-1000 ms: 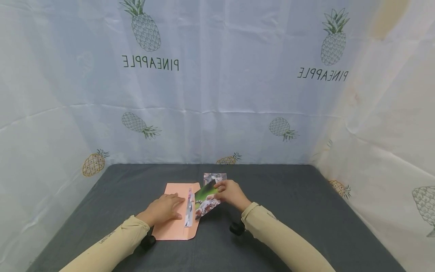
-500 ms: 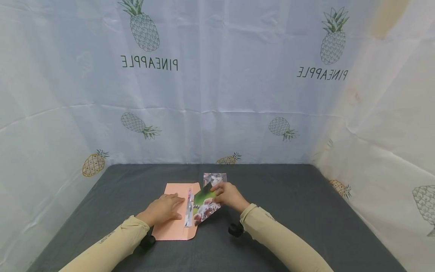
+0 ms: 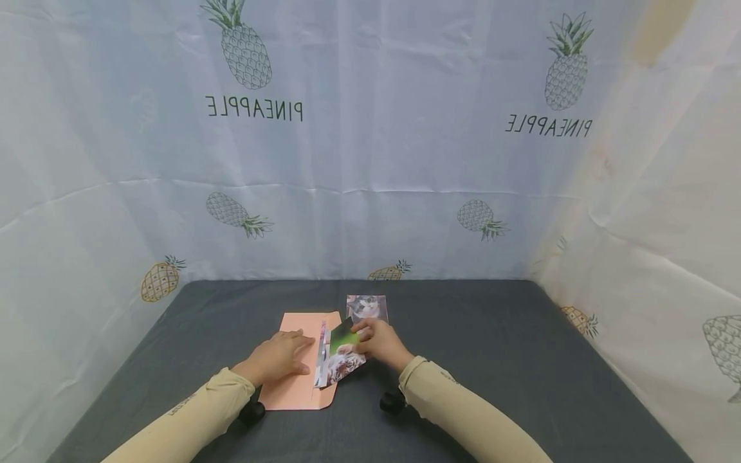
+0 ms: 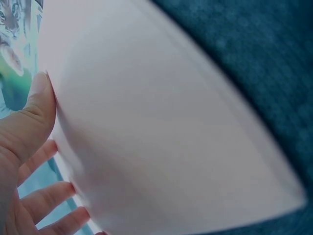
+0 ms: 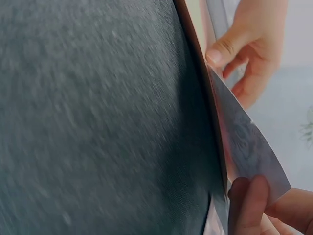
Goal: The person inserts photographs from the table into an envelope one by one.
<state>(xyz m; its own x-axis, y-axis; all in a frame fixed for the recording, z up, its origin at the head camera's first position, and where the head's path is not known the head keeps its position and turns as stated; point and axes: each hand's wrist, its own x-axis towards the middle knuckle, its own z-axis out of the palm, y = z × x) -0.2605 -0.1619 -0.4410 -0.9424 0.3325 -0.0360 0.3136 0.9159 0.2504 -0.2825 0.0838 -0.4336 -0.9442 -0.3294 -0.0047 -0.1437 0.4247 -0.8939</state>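
A salmon-pink envelope (image 3: 292,392) lies on the table, with a narrow strip of other photos (image 3: 321,360) showing at its slit. My left hand (image 3: 280,355) rests on the envelope with spread fingers; in the left wrist view its thumb (image 4: 39,100) and fingertips touch the pink paper (image 4: 161,117). My right hand (image 3: 383,344) pinches a photo (image 3: 345,366) of a striped cub on green. That photo tilts over the envelope's right side, its left edge at the slit. In the right wrist view, fingers (image 5: 254,200) grip the photo's (image 5: 249,144) near corner.
Behind my right hand, a cat photo (image 3: 366,305) lies on the dark tablecloth (image 3: 463,334). White curtains (image 3: 399,148) with pineapple prints stand round the table's back and sides. Black wrist-worn devices (image 3: 392,402) sit under both wrists.
My right hand has moved left and slightly nearer, bringing the cub photo to the envelope's slit. More of the cat photo shows behind it. The left hand stays in place.
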